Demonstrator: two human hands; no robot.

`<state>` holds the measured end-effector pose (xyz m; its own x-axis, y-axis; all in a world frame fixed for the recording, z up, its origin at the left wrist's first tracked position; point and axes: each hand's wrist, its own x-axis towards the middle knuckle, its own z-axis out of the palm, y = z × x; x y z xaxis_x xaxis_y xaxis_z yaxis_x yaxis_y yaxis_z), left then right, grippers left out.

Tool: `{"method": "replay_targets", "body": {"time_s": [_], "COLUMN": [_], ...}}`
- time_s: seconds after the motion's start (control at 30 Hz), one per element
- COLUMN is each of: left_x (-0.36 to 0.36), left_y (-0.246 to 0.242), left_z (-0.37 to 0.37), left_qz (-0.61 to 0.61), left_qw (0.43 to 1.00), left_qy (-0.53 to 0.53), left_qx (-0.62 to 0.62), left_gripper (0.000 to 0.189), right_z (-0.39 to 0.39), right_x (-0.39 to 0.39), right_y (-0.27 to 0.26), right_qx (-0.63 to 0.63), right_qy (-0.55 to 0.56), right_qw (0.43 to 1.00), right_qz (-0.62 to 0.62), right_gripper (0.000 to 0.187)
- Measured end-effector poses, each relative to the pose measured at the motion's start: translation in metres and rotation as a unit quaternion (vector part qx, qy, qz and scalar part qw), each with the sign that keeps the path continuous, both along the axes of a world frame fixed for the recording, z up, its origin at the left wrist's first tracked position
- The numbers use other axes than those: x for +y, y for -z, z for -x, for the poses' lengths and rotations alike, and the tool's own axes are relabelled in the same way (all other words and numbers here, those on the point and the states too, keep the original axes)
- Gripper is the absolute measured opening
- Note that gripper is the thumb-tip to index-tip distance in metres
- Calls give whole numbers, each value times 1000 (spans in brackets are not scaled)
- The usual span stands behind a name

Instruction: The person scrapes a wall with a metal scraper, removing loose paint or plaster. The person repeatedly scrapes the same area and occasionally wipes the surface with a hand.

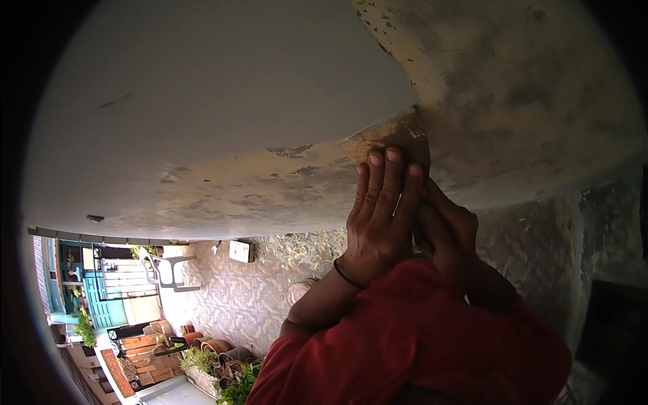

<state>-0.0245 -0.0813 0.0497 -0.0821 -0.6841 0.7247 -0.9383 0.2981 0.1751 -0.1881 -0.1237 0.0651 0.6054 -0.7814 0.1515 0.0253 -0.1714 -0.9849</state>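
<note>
My left hand (pixel 382 217) lies with its fingers straight and slightly spread on the face of a broad, stained filling-knife or scraper blade (pixel 390 132). A dark band circles that wrist. Close beside it, my right hand (pixel 450 228) is curled at the base of the same tool, whose handle is mostly hidden by the hands. The blade rests tilted on a wall, at the boundary between a smooth grey coat (pixel 243 76) and a patchy beige and dark area (pixel 506 101). A beige strip (pixel 263 182) runs left from the blade.
Below the wall is a patterned tile floor (pixel 228 293). On it are a small whitish block (pixel 241 251), a plastic chair (pixel 169 271) and a round container (pixel 299 291). Potted plants (pixel 217 349) stand lower left. A dark object (pixel 607 324) stands at the right.
</note>
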Motion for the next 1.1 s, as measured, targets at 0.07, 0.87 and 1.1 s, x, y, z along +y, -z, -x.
{"method": "replay_targets", "body": {"time_s": [0.07,0.87,1.1], "left_x": [4,9,12], "left_y": [-6,1,-4], "left_z": [-1,-18,-20], "left_qz": [9,-49,-52], "left_qw": [1000,997,997], "left_qy": [-11,57,56], "left_qx": [6,-25,-2], "left_gripper": [50,49,49], "right_z": [-6,-27,-33], "right_x": [2,28,29], "right_y": [-9,52,56], "right_qx": [-15,-112,-103], "right_qy": [-21,89,94], "right_qw": [999,983,986], "right_qz": [-45,-115,-93], "right_gripper": [44,50,49]}}
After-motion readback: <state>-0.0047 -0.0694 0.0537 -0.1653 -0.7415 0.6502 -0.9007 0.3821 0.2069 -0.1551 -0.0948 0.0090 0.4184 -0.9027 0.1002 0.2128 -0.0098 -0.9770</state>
